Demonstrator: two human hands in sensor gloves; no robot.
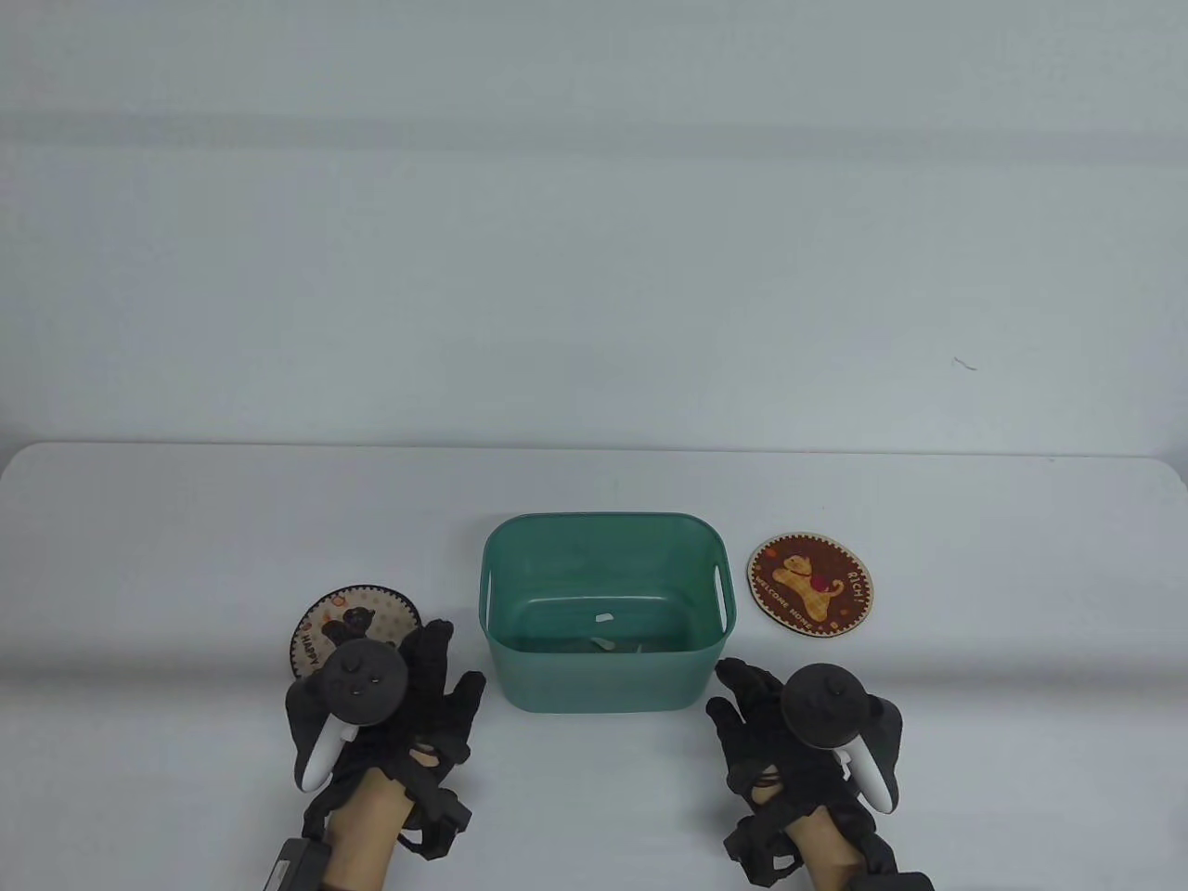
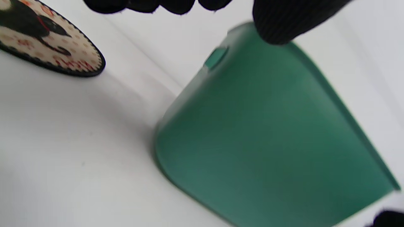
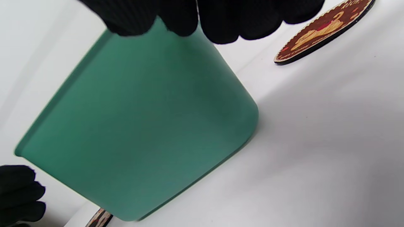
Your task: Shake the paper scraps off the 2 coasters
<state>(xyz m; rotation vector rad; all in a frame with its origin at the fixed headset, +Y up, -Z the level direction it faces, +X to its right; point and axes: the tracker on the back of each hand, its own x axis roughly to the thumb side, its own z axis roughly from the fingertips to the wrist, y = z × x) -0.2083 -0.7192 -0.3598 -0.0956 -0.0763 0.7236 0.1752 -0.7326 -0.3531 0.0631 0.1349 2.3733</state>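
A beige round coaster [image 1: 345, 624] with a dark animal print lies flat left of the green bin [image 1: 520, 668]; the tracker on my left hand [image 1: 436, 682] covers its near edge. The left wrist view shows this coaster [image 2: 47, 41] apart from my fingertips [image 2: 277, 25]. A brown round coaster [image 1: 810, 585] with a cat print lies flat right of the bin, also in the right wrist view [image 3: 322, 31]. My right hand [image 1: 752, 705] hovers near the bin's front right corner. Both hands have spread, relaxed fingers and hold nothing. I see no scraps on either coaster.
White paper scraps [image 1: 605, 618] lie on the bin's floor. The bin has slot handles in its side walls and stands between my hands, its front wall [image 3: 151, 119] close to my fingers. The white table ends at a pale wall behind.
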